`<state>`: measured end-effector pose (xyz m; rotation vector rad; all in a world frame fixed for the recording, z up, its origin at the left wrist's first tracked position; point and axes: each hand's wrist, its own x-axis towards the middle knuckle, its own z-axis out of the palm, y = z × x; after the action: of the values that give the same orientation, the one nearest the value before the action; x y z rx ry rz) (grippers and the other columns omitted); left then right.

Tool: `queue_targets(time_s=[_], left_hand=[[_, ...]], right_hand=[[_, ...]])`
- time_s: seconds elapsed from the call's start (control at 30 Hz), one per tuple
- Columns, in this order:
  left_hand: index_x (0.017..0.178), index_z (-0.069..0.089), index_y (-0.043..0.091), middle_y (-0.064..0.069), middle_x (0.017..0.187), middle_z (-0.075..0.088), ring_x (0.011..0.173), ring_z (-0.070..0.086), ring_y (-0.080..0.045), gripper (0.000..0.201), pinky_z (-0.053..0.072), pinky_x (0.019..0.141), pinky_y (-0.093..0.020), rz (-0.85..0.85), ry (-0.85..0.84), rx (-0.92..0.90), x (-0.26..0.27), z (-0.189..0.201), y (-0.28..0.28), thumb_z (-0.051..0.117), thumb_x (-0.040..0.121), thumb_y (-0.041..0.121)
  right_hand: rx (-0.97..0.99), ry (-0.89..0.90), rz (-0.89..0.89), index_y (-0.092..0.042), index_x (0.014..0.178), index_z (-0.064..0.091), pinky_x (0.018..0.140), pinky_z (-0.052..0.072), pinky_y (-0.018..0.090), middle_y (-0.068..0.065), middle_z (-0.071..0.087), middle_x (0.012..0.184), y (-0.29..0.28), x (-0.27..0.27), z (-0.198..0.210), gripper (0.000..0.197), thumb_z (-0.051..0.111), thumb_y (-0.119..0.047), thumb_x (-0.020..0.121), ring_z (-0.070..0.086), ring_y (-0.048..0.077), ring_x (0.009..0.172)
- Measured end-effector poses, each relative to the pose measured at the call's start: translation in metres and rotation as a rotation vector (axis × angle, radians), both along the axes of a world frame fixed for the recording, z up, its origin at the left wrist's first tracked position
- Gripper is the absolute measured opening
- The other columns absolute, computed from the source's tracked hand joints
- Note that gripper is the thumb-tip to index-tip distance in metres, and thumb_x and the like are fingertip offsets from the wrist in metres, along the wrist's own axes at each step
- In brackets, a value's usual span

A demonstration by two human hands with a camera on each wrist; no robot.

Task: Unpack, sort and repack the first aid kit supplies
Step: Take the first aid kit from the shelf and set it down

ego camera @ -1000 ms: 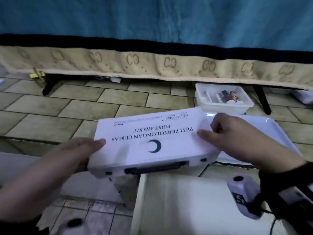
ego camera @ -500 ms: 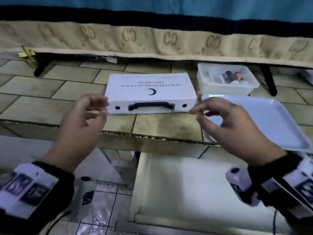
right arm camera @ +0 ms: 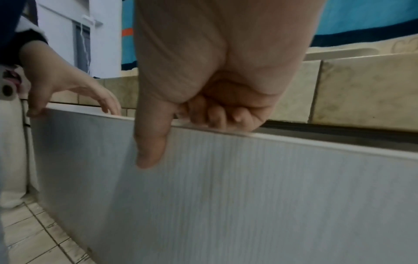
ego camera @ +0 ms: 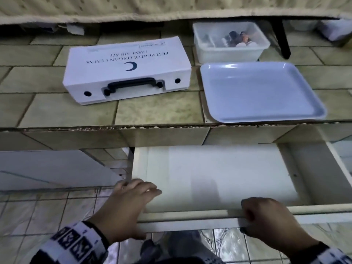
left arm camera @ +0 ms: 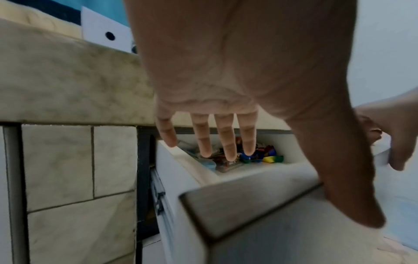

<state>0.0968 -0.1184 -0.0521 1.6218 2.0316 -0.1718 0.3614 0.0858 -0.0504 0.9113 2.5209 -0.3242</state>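
Observation:
The white first aid kit [ego camera: 125,71] lies closed on the tiled counter, black handle toward me, with no hand on it. Below the counter a white drawer [ego camera: 190,223] stands pulled out. My left hand [ego camera: 141,189] rests at the drawer's front left corner, fingers straight over the inside [left arm camera: 226,142] and thumb against the front panel. My right hand [ego camera: 247,212] grips the top edge of the drawer front [right arm camera: 248,196], with its fingers [right arm camera: 210,116] curled over the edge and the thumb down the outer face. Small colourful items [left arm camera: 260,157] lie at the drawer's back.
A pale blue tray [ego camera: 261,92] sits right of the kit on the counter [ego camera: 152,113]. Behind it stands a clear plastic tub [ego camera: 228,50] with small bottles. A beige cloth hangs along the back. Tiled floor lies below the drawer.
Both hands set the kit on the counter and let go of it. They then dropped to the drawer front, where the right one took hold of the edge. My view tilted down.

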Motion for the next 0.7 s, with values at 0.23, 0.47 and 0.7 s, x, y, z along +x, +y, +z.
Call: queue_targets(time_s=[0.23, 0.47, 0.7], left_hand=[[0.099, 0.063, 0.031, 0.014, 0.091, 0.065, 0.084, 0.062, -0.011, 0.088, 0.033, 0.080, -0.035, 0.230, 0.176, 0.079, -0.008, 0.007, 0.019, 0.083, 0.019, 0.061], [0.074, 0.059, 0.029, 0.013, 0.057, 0.055, 0.060, 0.059, -0.012, 0.013, 0.039, 0.062, -0.026, 0.590, 0.208, 0.337, -0.025, 0.061, 0.041, 0.072, 0.076, 0.029], [0.087, 0.064, 0.015, -0.003, 0.083, 0.068, 0.073, 0.060, -0.017, 0.016, 0.047, 0.067, -0.030, 1.203, -0.238, 0.763, -0.078, 0.108, 0.053, 0.059, 0.090, 0.030]], right_hand=[[0.062, 0.155, -0.218, -0.027, 0.057, 0.022, 0.040, 0.024, 0.023, -0.005, 0.035, 0.048, 0.009, -0.006, -0.017, 0.070, 0.089, -0.044, 0.046, 0.055, 0.024, 0.040], [-0.116, 0.324, -0.133, -0.032, 0.063, 0.035, 0.065, 0.034, 0.021, -0.011, 0.049, 0.073, 0.032, -0.060, -0.001, 0.033, 0.061, -0.028, 0.083, 0.055, 0.008, 0.076], [-0.789, 0.754, -0.123, -0.022, 0.078, 0.062, 0.066, 0.046, 0.017, -0.007, 0.063, 0.069, 0.048, -0.136, 0.080, 0.013, 0.070, -0.012, 0.082, 0.058, 0.003, 0.067]])
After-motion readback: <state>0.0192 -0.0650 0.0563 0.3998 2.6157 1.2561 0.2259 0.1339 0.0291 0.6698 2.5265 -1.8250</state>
